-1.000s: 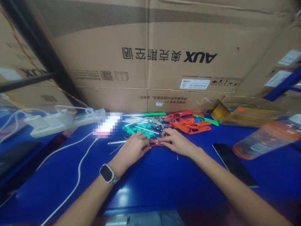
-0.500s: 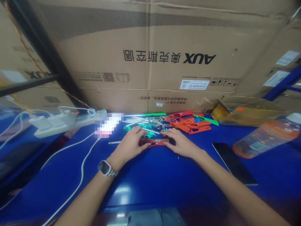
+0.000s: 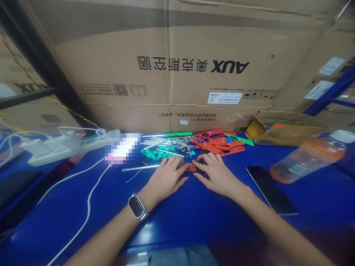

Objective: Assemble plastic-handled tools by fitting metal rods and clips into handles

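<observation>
1. The left hand (image 3: 168, 179) rests low over the desk (image 3: 216, 218), palm down, fingers bent and loosely together, thumb a little apart. Whether it grips anything I cannot tell.
2. The right hand (image 3: 217, 173) faces it, fingers curved and thumb set apart from the index finger; its grip cannot be told either.
3. Between the two sets of fingertips lies a red-orange casing (image 3: 191, 167) — only a short part shows, the left fingers covering some of it.
4. A silver tube (image 3: 138, 169) lies on the desk, one end running to the left hand; a thin pale wire lies just beside it.
5. On the left wrist sits a watch (image 3: 136, 205) with a metal band.
6. Just beyond the hands lie small teal-green parts (image 3: 158, 152), thin metal rods (image 3: 154, 142) and a tangle of wires (image 3: 187, 141).
7. Right of these, more red-orange casings (image 3: 219, 142) lie heaped, a green piece (image 3: 244, 139) among them.
8. Farther right are a black phone (image 3: 270, 190) and an orange-tinted bottle (image 3: 307, 159) lying tilted.
9. At left, a white cable (image 3: 89, 201) leads to a pixelated patch, near a power strip (image 3: 59, 156).
10. Behind everything stands a large cardboard box (image 3: 194, 33) — its print upside down.
</observation>
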The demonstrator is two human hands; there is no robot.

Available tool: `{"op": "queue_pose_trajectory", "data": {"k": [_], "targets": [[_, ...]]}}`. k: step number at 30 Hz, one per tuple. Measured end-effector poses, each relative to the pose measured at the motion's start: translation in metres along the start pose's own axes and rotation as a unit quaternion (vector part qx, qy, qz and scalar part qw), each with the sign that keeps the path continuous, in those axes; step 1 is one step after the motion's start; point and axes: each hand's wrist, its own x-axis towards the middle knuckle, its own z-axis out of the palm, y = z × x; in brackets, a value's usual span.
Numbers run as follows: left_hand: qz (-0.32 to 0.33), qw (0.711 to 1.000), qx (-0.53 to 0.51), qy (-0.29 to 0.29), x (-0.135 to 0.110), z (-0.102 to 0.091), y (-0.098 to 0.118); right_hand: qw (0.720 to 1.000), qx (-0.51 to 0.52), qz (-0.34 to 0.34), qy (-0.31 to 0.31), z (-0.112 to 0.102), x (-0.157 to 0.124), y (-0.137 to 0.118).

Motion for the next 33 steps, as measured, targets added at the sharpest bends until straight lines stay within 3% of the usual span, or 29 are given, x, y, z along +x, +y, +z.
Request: {"op": "queue_pose_trajectory", "data": {"k": [14, 20, 25, 29, 33], "targets": [[0.008, 1.000, 0.021, 0.004, 0.011, 0.006, -0.007, 0.995, -0.095, -0.005, 0.005, 0.005, 0.007, 0.002], [-0.090, 0.993, -0.061, 0.048, -0.009, -0.016, -0.039, 0.996, -0.085, -0.013, 0.007, 0.002, 0.014, 0.003], [-0.137, 0.986, -0.096, 0.017, -0.023, -0.018, -0.070, 0.999, -0.015, -0.028, 0.032, 0.002, 0.053, -0.007], [-0.133, 0.985, -0.111, -0.003, -0.024, -0.014, -0.073, 0.997, -0.003, -0.079, -0.007, 0.007, 0.093, -0.017], [-0.116, 0.986, -0.117, -0.023, -0.023, -0.013, -0.070, 0.994, 0.007, -0.094, -0.048, 0.008, 0.108, -0.022]]}}
